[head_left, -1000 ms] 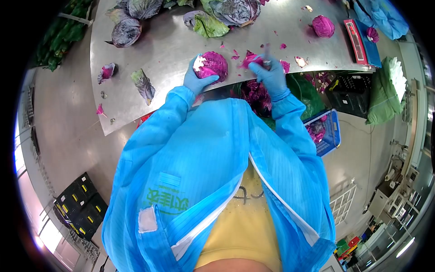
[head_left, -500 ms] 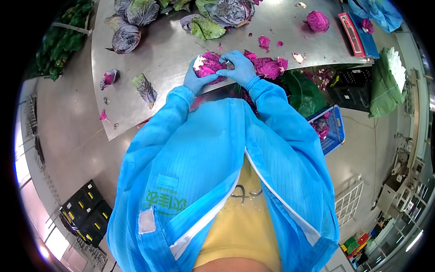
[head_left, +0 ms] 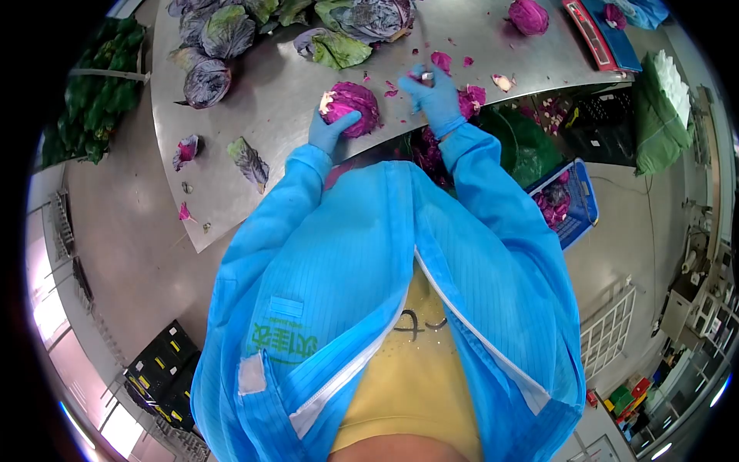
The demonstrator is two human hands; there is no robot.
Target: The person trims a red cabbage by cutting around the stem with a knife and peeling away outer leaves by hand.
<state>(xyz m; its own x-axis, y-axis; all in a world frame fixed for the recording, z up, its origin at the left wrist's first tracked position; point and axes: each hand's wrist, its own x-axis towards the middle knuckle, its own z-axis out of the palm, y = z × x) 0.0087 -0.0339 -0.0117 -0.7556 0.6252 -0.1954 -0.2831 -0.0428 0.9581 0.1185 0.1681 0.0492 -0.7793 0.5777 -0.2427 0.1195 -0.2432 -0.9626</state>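
Note:
A peeled red cabbage head (head_left: 358, 109), bright purple with a pale cut patch, rests on the steel table (head_left: 285, 85) near its front edge. My gloved left hand (head_left: 329, 132) grips it from the left, thumb across its near side. To the right, apart from the cabbage, my gloved right hand (head_left: 437, 102) has its fingers curled round a small tool with a metallic glint; its exact kind is unclear. Purple leaf pieces (head_left: 472, 100) lie just beyond that hand, partly hidden by it.
Unpeeled cabbages (head_left: 228, 32) with dark outer leaves crowd the far left. Another peeled head (head_left: 528, 17) sits far right, near a red and blue box (head_left: 600, 35). Below the right edge are a green bag (head_left: 517, 146) and a blue crate (head_left: 579, 202) holding purple leaves.
My right hand has left the cabbage and moved right and away from me, tool still in it. Some leaf pieces there have shifted or are now covered. My left hand stays on the cabbage.

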